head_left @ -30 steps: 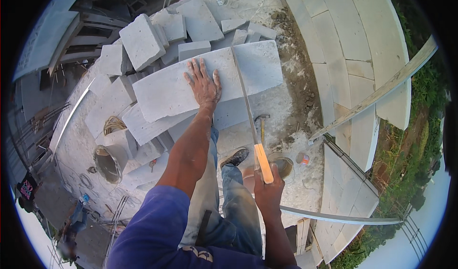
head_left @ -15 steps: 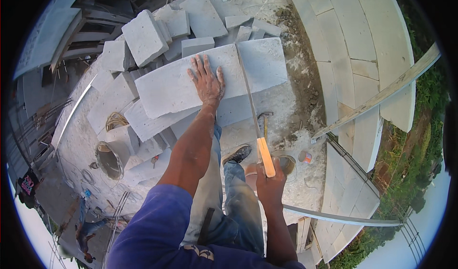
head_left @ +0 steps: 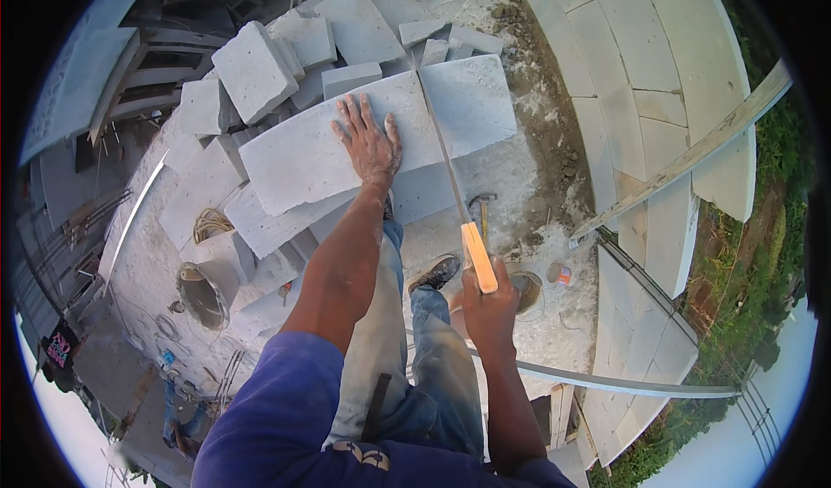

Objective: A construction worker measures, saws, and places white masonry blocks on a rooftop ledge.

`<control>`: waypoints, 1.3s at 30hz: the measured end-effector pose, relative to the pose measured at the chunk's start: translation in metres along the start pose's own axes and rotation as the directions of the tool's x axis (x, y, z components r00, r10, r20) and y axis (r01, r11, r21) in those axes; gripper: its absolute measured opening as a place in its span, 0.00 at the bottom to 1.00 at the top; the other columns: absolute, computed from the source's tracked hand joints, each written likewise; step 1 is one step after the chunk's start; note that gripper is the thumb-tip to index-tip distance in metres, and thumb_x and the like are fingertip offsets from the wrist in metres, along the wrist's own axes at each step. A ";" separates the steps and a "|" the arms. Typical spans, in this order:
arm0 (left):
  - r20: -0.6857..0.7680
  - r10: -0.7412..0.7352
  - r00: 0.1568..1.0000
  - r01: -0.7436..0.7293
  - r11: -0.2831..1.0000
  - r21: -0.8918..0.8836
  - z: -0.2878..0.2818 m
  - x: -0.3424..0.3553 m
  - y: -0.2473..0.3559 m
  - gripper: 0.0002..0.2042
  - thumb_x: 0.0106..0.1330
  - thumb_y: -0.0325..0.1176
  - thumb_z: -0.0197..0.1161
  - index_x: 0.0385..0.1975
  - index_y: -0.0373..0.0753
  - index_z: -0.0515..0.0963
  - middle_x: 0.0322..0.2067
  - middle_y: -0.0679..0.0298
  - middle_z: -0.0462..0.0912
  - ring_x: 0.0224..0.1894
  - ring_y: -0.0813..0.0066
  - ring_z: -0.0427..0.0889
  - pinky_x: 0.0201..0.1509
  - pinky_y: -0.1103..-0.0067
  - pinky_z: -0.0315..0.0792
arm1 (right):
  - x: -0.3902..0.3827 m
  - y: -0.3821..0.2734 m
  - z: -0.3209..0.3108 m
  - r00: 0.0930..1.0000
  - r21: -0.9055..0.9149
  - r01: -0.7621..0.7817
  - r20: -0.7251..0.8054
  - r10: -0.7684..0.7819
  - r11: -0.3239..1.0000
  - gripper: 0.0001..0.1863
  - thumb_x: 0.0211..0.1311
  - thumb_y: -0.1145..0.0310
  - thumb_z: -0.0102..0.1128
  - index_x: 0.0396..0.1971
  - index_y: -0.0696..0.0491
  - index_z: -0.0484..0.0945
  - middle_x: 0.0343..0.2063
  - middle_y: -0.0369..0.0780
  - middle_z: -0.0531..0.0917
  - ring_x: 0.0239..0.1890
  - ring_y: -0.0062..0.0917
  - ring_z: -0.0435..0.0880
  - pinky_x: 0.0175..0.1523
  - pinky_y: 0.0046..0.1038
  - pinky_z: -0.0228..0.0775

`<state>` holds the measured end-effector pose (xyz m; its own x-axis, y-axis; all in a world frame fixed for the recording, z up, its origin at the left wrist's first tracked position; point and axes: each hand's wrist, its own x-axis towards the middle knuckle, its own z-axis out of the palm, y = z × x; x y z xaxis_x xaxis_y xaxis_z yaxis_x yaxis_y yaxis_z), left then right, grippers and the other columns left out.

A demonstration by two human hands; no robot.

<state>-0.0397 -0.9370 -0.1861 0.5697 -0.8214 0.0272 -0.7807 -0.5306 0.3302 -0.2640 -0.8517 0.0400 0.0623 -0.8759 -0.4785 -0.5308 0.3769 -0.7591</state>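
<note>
A long pale grey lightweight concrete block (head_left: pixel 303 155) lies across other blocks in front of me. My left hand (head_left: pixel 370 142) rests flat on its top, fingers spread and dusty. My right hand (head_left: pixel 489 302) is wrapped round the orange handle of a hand saw (head_left: pixel 479 258). The saw's thin blade crosses the block toward its right part, reaching past the far edge. To the right of the blade continues the block's shorter end (head_left: pixel 472 103). Beneath it, another block (head_left: pixel 420 193) supports the long one.
Cut blocks (head_left: pixel 255 68) are heaped beyond and to the left. A hammer (head_left: pixel 484 215) lies right of the saw, near a round bucket (head_left: pixel 525 291) and a small tin (head_left: pixel 558 273). A grey bucket (head_left: pixel 203 293) lies at left. A block wall (head_left: pixel 645 142) with a wooden brace (head_left: pixel 692 155) stands at right.
My right hand has drawn the saw slightly back and up along the picture's left. My left hand stays pressed on the block. The whole view has shifted a little.
</note>
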 end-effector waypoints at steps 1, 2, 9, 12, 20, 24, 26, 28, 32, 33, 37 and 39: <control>-0.004 0.000 1.000 0.000 1.000 -0.003 0.002 0.006 0.004 0.33 0.70 0.48 0.48 0.71 0.38 0.53 0.73 0.53 0.46 0.77 0.57 0.36 0.77 0.55 0.27 | 0.051 -0.007 0.019 0.997 -0.100 -0.069 0.038 0.074 0.993 0.13 0.63 0.68 0.60 0.40 0.63 0.74 0.24 0.50 0.83 0.29 0.49 0.84 0.36 0.36 0.77; 0.016 0.010 1.000 -0.010 1.000 -0.022 0.010 0.001 0.018 0.33 0.70 0.48 0.48 0.71 0.38 0.53 0.73 0.53 0.46 0.77 0.57 0.36 0.77 0.55 0.27 | 0.103 -0.018 0.035 1.000 -0.203 0.003 0.029 0.003 0.979 0.16 0.64 0.65 0.59 0.40 0.64 0.74 0.24 0.54 0.82 0.32 0.54 0.84 0.36 0.40 0.77; 0.016 -0.044 0.999 0.044 0.999 0.007 0.001 0.008 -0.009 0.33 0.71 0.49 0.46 0.71 0.39 0.53 0.73 0.53 0.46 0.77 0.57 0.36 0.77 0.55 0.27 | 0.027 0.012 0.032 1.000 -0.071 0.004 0.003 -0.004 0.997 0.12 0.62 0.68 0.61 0.38 0.61 0.73 0.22 0.52 0.81 0.28 0.50 0.84 0.32 0.41 0.74; 0.024 -0.012 1.000 0.012 1.000 0.006 0.003 0.006 0.011 0.33 0.71 0.49 0.46 0.71 0.39 0.52 0.73 0.54 0.46 0.77 0.58 0.36 0.77 0.56 0.27 | -0.036 0.028 -0.015 0.991 -0.152 0.136 0.003 -0.137 0.979 0.12 0.62 0.72 0.58 0.44 0.60 0.75 0.30 0.48 0.84 0.33 0.39 0.87 0.38 0.36 0.76; 0.024 -0.013 1.000 0.013 1.000 -0.006 0.009 0.007 0.019 0.32 0.71 0.48 0.46 0.71 0.39 0.52 0.73 0.54 0.46 0.77 0.58 0.36 0.77 0.56 0.28 | 0.150 -0.016 0.056 0.996 -0.203 0.083 -0.005 -0.086 0.976 0.19 0.63 0.63 0.59 0.42 0.66 0.74 0.26 0.60 0.81 0.35 0.56 0.82 0.36 0.46 0.74; 0.039 -0.053 0.998 0.051 0.998 0.032 0.000 0.001 -0.007 0.32 0.71 0.48 0.46 0.71 0.39 0.53 0.73 0.54 0.47 0.77 0.59 0.36 0.77 0.57 0.28 | -0.023 0.032 0.010 0.999 -0.059 0.046 -0.027 -0.047 0.997 0.15 0.60 0.74 0.61 0.45 0.64 0.75 0.29 0.49 0.84 0.33 0.39 0.87 0.39 0.34 0.77; 0.027 -0.041 0.999 0.041 0.999 0.009 0.000 0.003 0.007 0.32 0.71 0.48 0.46 0.71 0.39 0.53 0.73 0.54 0.47 0.77 0.59 0.36 0.77 0.57 0.28 | -0.045 0.043 -0.014 0.971 -0.207 0.233 -0.004 -0.239 0.950 0.18 0.59 0.74 0.61 0.47 0.67 0.74 0.31 0.49 0.85 0.34 0.40 0.87 0.41 0.32 0.78; 0.040 -0.017 0.999 0.017 1.000 0.005 -0.002 -0.005 0.000 0.32 0.71 0.48 0.46 0.71 0.39 0.53 0.73 0.54 0.47 0.77 0.59 0.36 0.77 0.56 0.28 | -0.032 0.013 -0.003 1.000 -0.173 -0.011 -0.012 0.009 0.985 0.16 0.59 0.74 0.62 0.45 0.66 0.75 0.29 0.48 0.85 0.31 0.39 0.87 0.38 0.33 0.78; 0.061 0.025 0.998 -0.025 1.000 -0.006 0.010 -0.005 0.021 0.32 0.72 0.48 0.44 0.71 0.38 0.53 0.73 0.53 0.46 0.77 0.58 0.35 0.77 0.57 0.29 | 0.146 -0.020 0.058 0.997 -0.214 0.070 0.000 -0.072 0.974 0.17 0.62 0.65 0.59 0.41 0.64 0.73 0.27 0.57 0.83 0.35 0.54 0.83 0.39 0.47 0.76; 0.033 0.019 0.999 -0.019 1.000 0.011 0.013 0.002 0.019 0.31 0.72 0.49 0.43 0.71 0.38 0.53 0.73 0.52 0.46 0.77 0.58 0.35 0.77 0.57 0.29 | 0.175 -0.023 0.073 0.996 -0.228 0.087 -0.002 -0.090 0.970 0.16 0.61 0.65 0.60 0.41 0.63 0.74 0.30 0.56 0.83 0.37 0.53 0.84 0.42 0.45 0.77; -0.040 0.045 0.998 -0.045 0.999 0.000 0.014 0.008 -0.002 0.34 0.69 0.53 0.50 0.69 0.38 0.55 0.72 0.53 0.51 0.76 0.58 0.40 0.77 0.56 0.30 | 0.188 -0.030 0.101 0.994 -0.227 0.110 0.001 -0.113 0.968 0.20 0.60 0.62 0.62 0.44 0.61 0.73 0.33 0.54 0.84 0.40 0.47 0.85 0.46 0.41 0.79; -0.032 0.072 0.997 -0.072 0.997 0.010 0.017 0.010 -0.003 0.34 0.70 0.53 0.49 0.69 0.37 0.56 0.72 0.52 0.51 0.76 0.58 0.40 0.77 0.56 0.31 | 0.188 -0.022 0.105 0.987 -0.173 0.130 -0.073 -0.145 0.976 0.20 0.59 0.61 0.63 0.43 0.62 0.74 0.32 0.54 0.84 0.39 0.48 0.86 0.45 0.41 0.79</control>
<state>-0.0363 -0.9468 -0.2027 0.5198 -0.8504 0.0814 -0.8221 -0.4721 0.3183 -0.1516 -0.9927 -0.0794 0.0769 -0.9407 -0.3305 -0.6562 0.2018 -0.7271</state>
